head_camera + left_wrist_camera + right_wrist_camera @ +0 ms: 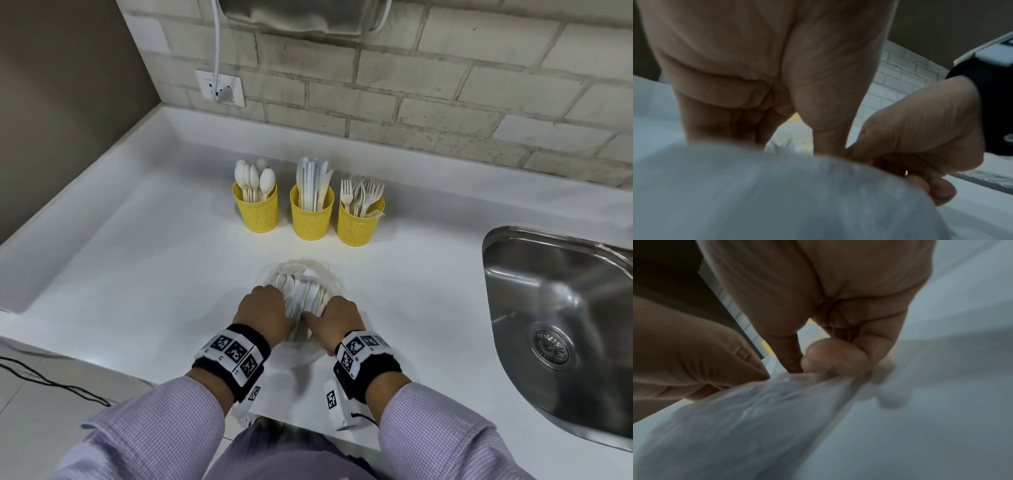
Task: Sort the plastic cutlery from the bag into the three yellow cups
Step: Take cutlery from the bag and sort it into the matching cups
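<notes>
White brick tiling backed the white table (pixel 137 260), with a steel sink (pixel 561 308) set into its right side and a wall socket (pixel 221 87) above the far left corner. Three yellow cups stood in a row toward the far edge, just beside one another: the left cup (pixel 257 210) held spoons (pixel 255 180), the middle cup (pixel 311 216) held knives (pixel 313 181), and the right cup (pixel 359 222) held forks (pixel 363 193). Near the front edge lay the clear plastic bag (pixel 305 274), with white cutlery (pixel 305 294) showing through it. Both hands met at its near end. The left hand (pixel 263 315) had its fingers (pixel 719 113) curled down onto the bag, clamped on the plastic. The right hand (pixel 339 322) pinched a fold of the plastic between thumb and curled fingers (pixel 838 356), as the right wrist view showed. Each wrist wore a black band with printed markers, and lilac sleeves covered the forearms.
</notes>
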A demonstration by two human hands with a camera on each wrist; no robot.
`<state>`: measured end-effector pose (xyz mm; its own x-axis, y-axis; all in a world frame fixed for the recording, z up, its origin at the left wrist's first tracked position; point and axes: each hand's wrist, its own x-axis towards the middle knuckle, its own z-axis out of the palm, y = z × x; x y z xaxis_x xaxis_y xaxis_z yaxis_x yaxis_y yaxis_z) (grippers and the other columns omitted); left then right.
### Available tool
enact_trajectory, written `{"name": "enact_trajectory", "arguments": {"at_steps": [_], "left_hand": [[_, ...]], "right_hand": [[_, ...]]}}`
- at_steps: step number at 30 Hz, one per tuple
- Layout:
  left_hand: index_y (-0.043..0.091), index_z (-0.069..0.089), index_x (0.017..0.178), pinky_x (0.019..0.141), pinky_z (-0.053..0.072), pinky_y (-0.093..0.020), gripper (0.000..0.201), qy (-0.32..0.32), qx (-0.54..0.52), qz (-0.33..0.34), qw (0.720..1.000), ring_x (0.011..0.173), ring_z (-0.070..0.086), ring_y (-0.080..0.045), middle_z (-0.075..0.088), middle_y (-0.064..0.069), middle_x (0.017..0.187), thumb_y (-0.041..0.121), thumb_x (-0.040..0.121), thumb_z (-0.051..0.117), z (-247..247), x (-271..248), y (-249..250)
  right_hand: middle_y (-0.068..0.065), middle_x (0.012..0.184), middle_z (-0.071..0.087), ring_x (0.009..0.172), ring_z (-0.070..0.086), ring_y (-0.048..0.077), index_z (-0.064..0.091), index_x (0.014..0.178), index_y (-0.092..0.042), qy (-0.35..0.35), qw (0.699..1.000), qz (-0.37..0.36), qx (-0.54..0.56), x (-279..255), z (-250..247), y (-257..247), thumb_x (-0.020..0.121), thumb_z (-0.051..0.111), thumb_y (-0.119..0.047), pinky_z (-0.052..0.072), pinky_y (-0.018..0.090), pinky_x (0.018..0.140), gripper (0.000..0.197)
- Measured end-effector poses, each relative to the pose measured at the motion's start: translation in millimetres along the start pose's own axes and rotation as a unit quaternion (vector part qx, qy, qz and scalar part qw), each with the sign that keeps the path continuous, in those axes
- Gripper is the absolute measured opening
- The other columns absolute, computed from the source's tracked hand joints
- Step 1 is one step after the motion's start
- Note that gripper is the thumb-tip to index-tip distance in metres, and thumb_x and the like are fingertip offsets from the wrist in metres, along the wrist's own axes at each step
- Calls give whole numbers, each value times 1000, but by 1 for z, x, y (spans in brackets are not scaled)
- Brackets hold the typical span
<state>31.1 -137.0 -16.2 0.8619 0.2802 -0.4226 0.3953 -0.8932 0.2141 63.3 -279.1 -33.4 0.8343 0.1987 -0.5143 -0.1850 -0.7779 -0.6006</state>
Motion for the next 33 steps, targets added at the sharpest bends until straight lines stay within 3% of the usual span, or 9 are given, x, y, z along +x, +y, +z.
{"name": "enact_trajectory", "arguments": {"at_steps": [3,9,12,15,20,24,27,30,33], "left_hand": [[8,59,116,84,48,-31,41,-22,31,0,999,113,60,-30,58,-15,125,38,89,69,-4,2,8],[6,58,123,85,45,-31,42,-29,47,-18,998,114,55,-33,43,-18,130,37,94,63,-7,6,13],[7,59,116,93,42,-34,52,-10,41,-7,999,115,49,-33,47,-18,125,54,93,62,-8,4,12],[6,56,117,92,44,-33,50,3,6,3,1000,114,53,-32,48,-17,126,47,92,67,-5,3,12],[5,52,120,86,45,-34,55,6,-38,-3,999,111,57,-33,48,-16,124,48,89,70,-3,3,14],[7,54,118,80,44,-31,60,-8,-60,-25,998,108,59,-31,50,-14,122,54,85,70,-3,5,16],[8,55,113,87,47,-34,63,-13,-40,-7,999,115,60,-30,60,-13,121,59,81,73,-5,8,14],[14,52,92,76,46,-29,47,-16,-16,11,1000,107,66,-28,68,-9,112,54,83,75,-11,6,17],[16,52,87,78,47,-29,40,-17,10,19,1000,105,68,-28,70,-9,110,52,87,70,-16,7,21]], "right_hand": [[8,70,65,59,68,30,57,70,-10,-14,1000,1,-11,-2,-1,-6,86,66,-38,54,30,53,33],[18,67,72,42,67,27,67,87,6,-47,998,30,42,-5,-9,-7,86,56,-16,59,36,50,24],[18,64,71,46,69,29,65,80,4,-34,998,28,50,-3,-8,-6,86,57,-14,60,35,50,20],[20,70,72,56,73,32,63,75,0,-21,997,21,67,-2,-5,-6,81,56,-15,63,48,58,17],[16,64,68,46,69,22,50,66,-11,-4,996,12,85,1,1,-2,92,52,-13,48,23,39,26],[18,71,72,64,74,33,57,68,-10,5,996,15,90,5,6,0,90,54,-20,64,46,63,24],[18,62,72,59,74,32,53,63,-11,-2,995,14,95,3,4,2,90,53,-17,64,42,62,27],[11,61,69,61,71,29,49,60,-13,16,998,-7,63,4,6,3,86,53,-18,62,37,63,27],[2,51,44,51,46,18,38,52,-15,42,998,-28,25,4,5,2,87,54,-12,39,26,49,39]]}}
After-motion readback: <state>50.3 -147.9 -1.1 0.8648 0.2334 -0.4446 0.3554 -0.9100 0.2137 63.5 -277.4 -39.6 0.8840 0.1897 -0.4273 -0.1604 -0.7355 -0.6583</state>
